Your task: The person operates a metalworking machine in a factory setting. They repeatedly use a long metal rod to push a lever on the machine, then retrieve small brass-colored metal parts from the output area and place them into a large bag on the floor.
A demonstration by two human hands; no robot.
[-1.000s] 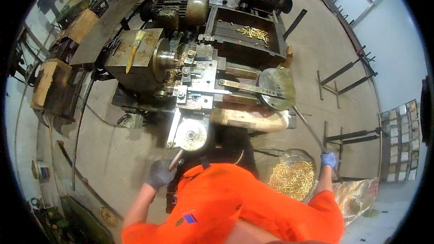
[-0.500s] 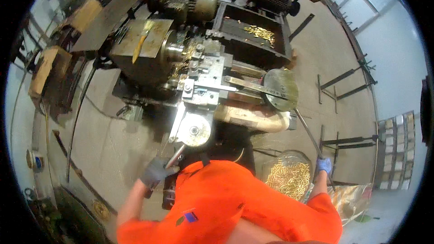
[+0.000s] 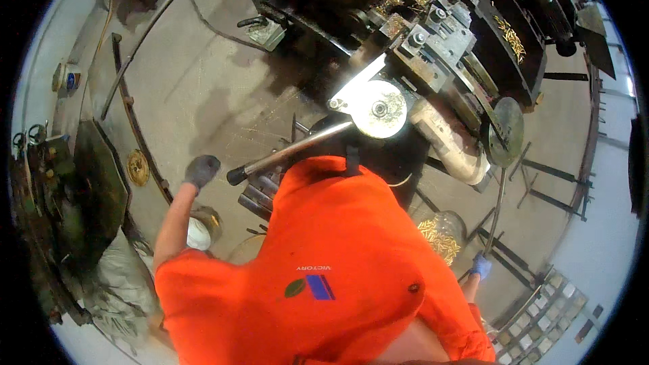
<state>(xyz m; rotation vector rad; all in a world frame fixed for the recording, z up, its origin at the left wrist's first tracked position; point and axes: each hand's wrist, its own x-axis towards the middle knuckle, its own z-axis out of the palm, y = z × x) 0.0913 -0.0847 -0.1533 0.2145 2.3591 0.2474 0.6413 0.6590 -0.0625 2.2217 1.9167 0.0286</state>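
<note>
My left hand (image 3: 202,171), in a dark grey glove, is raised over the floor with its fingers curled in. Whether anything lies inside them I cannot make out. Apart from it, to its right, a metal lever (image 3: 297,153) with a black end slants up to a round pale disc (image 3: 379,109) on the lathe (image 3: 433,61). At the lower right my right hand (image 3: 481,267), in a blue glove, is closed round a long thin lever (image 3: 498,213). That lever runs up to a round greenish plate (image 3: 506,132) at the machine's right end.
Small brass-coloured pieces (image 3: 441,240) fill a clear bag or basin near my right arm; more pieces (image 3: 510,39) lie in the machine's trough. A white container (image 3: 198,233) stands below my left hand. Metal frames (image 3: 554,182) stand at the right, and a workbench edge (image 3: 145,142) at the left.
My left hand has let go of the short lever and moved left of it. My right hand keeps its hold on the long lever. The view has swung left and down.
</note>
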